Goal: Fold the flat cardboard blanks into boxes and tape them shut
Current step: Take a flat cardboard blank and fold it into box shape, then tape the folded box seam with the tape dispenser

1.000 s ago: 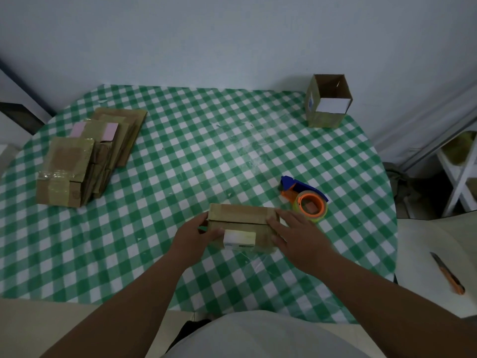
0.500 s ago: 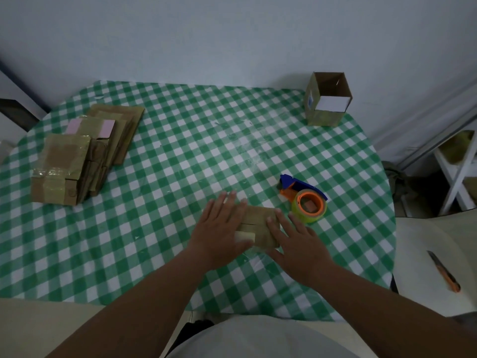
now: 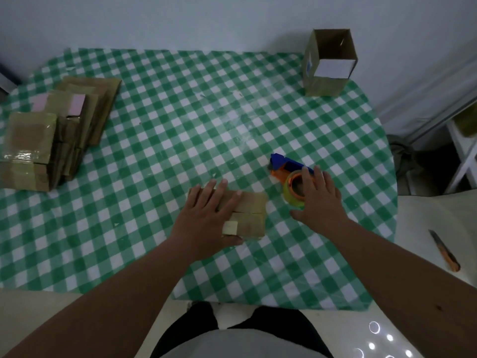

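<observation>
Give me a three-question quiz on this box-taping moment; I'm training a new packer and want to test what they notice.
1. True or false: the left hand lies flat on the folded box.
2. The right hand is at: A) utility knife B) tape dispenser C) open box
3. On which side of the table is the stack of flat blanks?

Key: 1 true; 2 B; 3 left.
</observation>
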